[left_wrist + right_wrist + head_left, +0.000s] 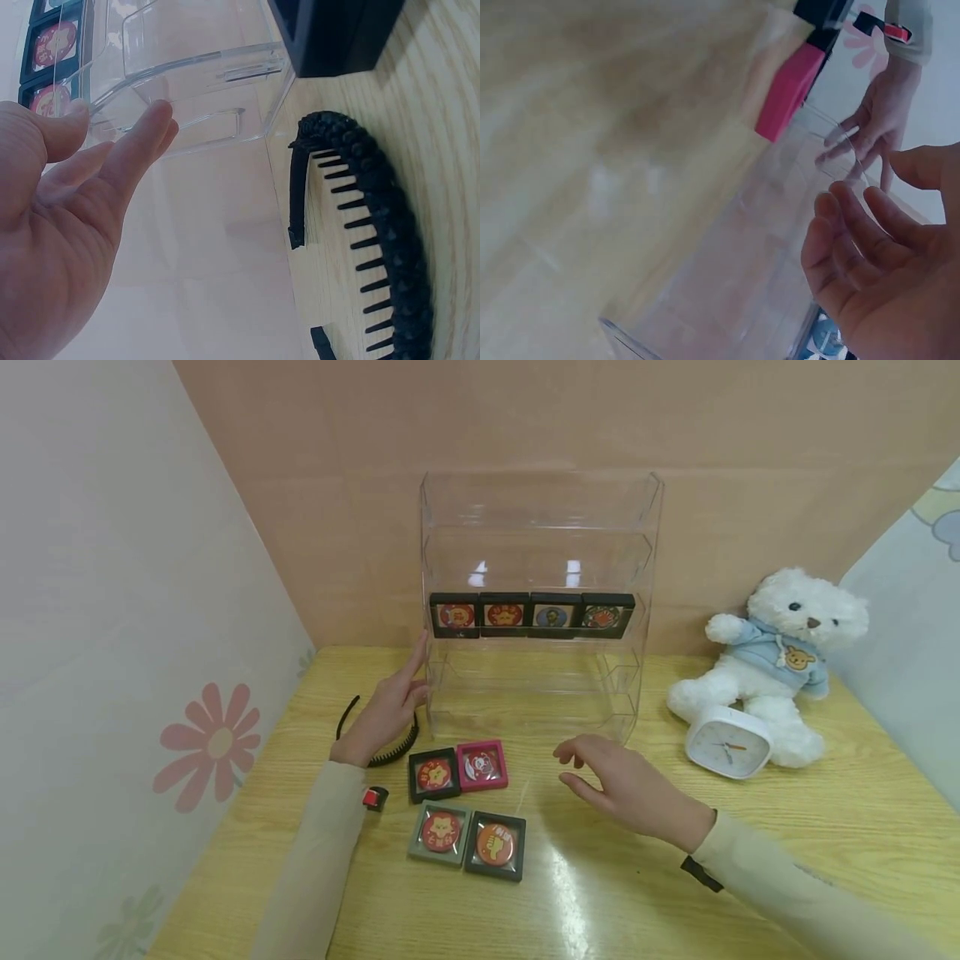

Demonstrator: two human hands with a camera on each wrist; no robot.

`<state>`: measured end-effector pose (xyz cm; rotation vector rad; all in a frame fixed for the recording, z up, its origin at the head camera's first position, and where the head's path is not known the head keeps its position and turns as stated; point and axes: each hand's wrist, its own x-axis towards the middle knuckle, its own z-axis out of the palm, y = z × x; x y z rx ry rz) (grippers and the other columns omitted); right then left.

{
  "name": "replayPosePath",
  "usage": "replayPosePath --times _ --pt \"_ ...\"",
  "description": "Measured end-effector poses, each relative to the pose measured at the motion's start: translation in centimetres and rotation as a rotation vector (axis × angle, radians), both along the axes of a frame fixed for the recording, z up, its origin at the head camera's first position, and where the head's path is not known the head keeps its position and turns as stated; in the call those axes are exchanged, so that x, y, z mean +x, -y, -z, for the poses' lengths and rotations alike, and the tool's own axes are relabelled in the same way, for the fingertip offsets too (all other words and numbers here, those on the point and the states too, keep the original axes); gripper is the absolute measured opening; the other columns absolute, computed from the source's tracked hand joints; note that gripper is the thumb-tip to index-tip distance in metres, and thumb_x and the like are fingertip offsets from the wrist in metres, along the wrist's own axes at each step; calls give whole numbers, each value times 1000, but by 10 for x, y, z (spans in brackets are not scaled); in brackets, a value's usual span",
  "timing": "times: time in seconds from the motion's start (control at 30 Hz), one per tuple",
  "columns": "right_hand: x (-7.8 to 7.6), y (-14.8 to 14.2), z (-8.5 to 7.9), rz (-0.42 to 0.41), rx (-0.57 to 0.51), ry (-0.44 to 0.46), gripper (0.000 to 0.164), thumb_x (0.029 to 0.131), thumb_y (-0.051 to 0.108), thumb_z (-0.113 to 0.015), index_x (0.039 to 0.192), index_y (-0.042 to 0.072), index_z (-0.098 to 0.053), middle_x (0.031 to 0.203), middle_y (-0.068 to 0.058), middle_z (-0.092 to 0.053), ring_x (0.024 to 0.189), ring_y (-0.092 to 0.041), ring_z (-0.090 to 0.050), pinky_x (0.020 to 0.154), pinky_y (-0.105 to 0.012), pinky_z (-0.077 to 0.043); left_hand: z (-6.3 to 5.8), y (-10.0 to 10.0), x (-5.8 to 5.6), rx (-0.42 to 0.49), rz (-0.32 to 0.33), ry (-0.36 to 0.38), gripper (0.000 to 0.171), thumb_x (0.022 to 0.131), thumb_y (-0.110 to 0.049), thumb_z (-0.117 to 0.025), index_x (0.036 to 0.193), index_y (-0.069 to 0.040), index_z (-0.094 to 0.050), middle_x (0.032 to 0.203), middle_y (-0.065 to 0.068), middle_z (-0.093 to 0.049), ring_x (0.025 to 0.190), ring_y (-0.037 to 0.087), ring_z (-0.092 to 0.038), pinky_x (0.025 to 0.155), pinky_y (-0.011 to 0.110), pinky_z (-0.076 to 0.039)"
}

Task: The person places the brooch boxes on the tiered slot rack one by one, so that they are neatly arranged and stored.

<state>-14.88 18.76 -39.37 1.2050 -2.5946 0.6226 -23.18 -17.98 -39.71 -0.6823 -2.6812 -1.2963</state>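
A clear acrylic tiered rack stands on the table against the back wall. Four framed badges, one a black-framed badge, line its middle tier. My left hand is at the rack's left side, its fingers extended along the clear edge. In the left wrist view, those fingertips overlap the side panel. Before the rack's lower right front, my right hand hovers with fingers loosely bent, holding nothing. Between the hands lie a pink-framed badge, a black-framed badge, a grey-green-framed badge and a dark-framed badge.
A black toothed headband lies beneath and beside my left wrist. At the right sit a white teddy bear in a blue hoodie and, against its legs, a white clock. A flower-patterned wall bounds the left side.
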Motion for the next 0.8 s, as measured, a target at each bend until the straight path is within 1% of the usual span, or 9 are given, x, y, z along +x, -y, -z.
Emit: replayPosePath --times 0.13,0.37,0.47,0.6,0.67,0.8 --pt "9 1 10 1 41 111 26 99 20 -68 121 8 -63 107 0 -66 92 -14 -63 76 -33 -57 0 0 1 -4 -4 7 86 106 -3 -46 161 -45 4 165 9 -20 126 34 -57 94 42 -55" --pt "23 2 20 -15 113 265 33 99 20 -66 128 6 -59 112 -3 -65 98 -15 -62 83 -37 -57 -1 0 1 -14 -7 9 85 107 -3 -46 161 -44 5 165 9 -20 127 34 -57 95 43 -55" --pt "28 2 23 -24 123 315 39 100 31 -65 130 6 -58 115 -3 -64 102 -15 -62 88 -39 -57 -2 0 2 -9 -8 12 85 107 -3 -46 161 -44 5 165 9 -20 126 34 -57 95 43 -55" --pt "34 1 27 -31 142 328 52 100 48 -62 132 6 -58 119 -1 -62 107 -16 -61 93 -40 -55 -2 -1 2 -11 -9 13 85 107 -4 -46 161 -44 5 165 9 -21 126 34 -58 95 44 -55" --pt "37 2 28 -36 152 321 54 98 49 -63 131 6 -58 118 1 -60 106 -14 -59 93 -39 -55 -2 -1 2 -14 -9 10 85 107 -4 -46 161 -44 5 165 9 -21 126 34 -58 95 44 -55" --pt "42 6 31 -45 156 294 53 96 46 -68 130 7 -59 118 4 -57 104 -8 -54 93 -34 -54 -1 -1 1 -21 -9 2 85 107 -4 -46 161 -43 5 165 10 -21 125 34 -58 96 44 -55"
